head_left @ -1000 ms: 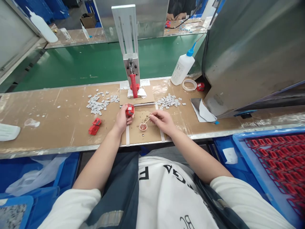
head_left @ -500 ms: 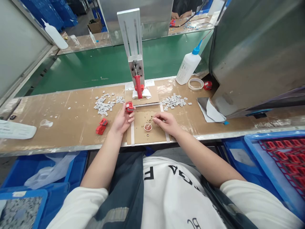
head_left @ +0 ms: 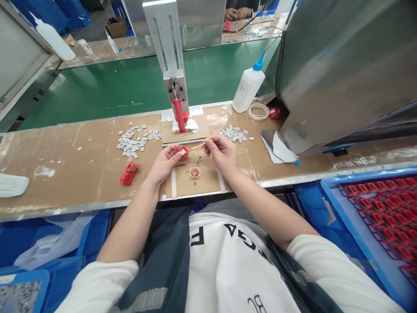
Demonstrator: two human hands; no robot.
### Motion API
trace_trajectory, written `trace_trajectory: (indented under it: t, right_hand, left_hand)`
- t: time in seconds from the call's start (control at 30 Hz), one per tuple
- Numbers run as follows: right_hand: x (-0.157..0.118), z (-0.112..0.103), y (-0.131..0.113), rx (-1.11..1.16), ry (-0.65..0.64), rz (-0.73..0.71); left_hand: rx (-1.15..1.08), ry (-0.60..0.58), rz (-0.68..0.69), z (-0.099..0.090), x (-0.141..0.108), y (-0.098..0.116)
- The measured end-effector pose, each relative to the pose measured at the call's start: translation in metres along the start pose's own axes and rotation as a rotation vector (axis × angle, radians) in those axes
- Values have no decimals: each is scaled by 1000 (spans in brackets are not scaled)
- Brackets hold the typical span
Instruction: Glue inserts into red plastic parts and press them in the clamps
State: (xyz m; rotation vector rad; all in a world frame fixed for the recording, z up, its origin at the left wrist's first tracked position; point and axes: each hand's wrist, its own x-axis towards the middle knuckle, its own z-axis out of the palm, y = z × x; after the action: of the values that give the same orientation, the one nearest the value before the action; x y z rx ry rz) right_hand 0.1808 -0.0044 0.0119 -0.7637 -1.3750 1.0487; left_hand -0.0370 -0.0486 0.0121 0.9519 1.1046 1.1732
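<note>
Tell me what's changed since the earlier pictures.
The right hand has lifted the stick away from the small cup, up toward the red piece in the left hand. That hand has turned and shifted the piece rightward. Nothing was let go. The cup and left tile pile stayed put.

Straight ahead of my left hand (head_left: 163, 167) and right hand (head_left: 223, 154), the tall silver metal stand (head_left: 165, 45) blocked the way. Between my hands, the thin pale stick (head_left: 198, 146) reached into the narrow gap. Leftward, past two red plastic blocks (head_left: 126, 178), I could cross the brown cardboard tabletop (head_left: 84, 169).
</note>
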Motion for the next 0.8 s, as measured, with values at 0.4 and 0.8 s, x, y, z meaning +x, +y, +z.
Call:
trace_trajectory:
  t: [0.4, 0.8]
  right_hand:
    - [3, 11, 9, -112, -82, -50]
    - [3, 9, 10, -176, -87, -19]
  left_hand:
    - [-15, -22, -42, 2, -2, 3]
    - [7, -23, -50, 4, -3, 4]
